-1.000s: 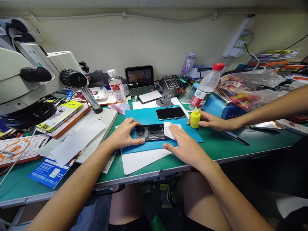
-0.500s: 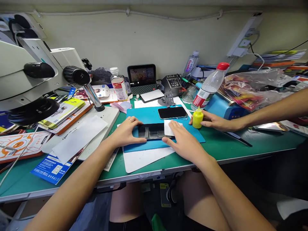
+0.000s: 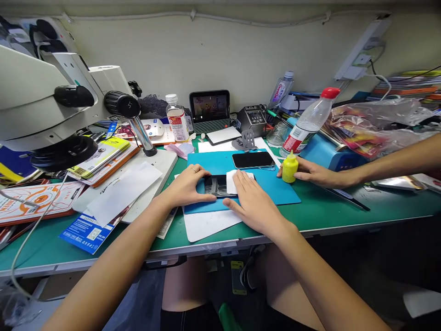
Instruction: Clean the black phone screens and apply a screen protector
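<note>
The flat, rectangular black phone (image 3: 215, 185) is streaked with pale grey; a uniform white is shown by the thin wipe (image 3: 231, 181). The rectangular mat (image 3: 275, 195) is coloured bright blue, the smooth tabletop (image 3: 330, 216) green. The small squeeze bottle (image 3: 290, 169) is coloured yellow; the tall, clear plastic bottle (image 3: 313, 118) is capped in red and banded with a red-and-white label (image 3: 295, 139)

Surface (image 3: 320, 215): green top, pale front edge, crowded at back & L. Ctr: blue mat (image 3: 210, 158), lying partly over white sheet (image 3: 206, 227) nr front edge. L: white microscope base (image 3: 164, 171); blue card (image 3: 81, 233) just in front of it; printed slip (image 3: 167, 224) betw. base & sheet. Back: white-cap bottle (image 3: 178, 123), upright; screen device (image 3: 210, 105); dark ctrl box (image 3: 253, 120). R: red-cap bottle (image 3: 303, 131); blue case (image 3: 319, 151) beside it; dark pointed tool (image 3: 353, 201), lying flat, nr front.
</note>
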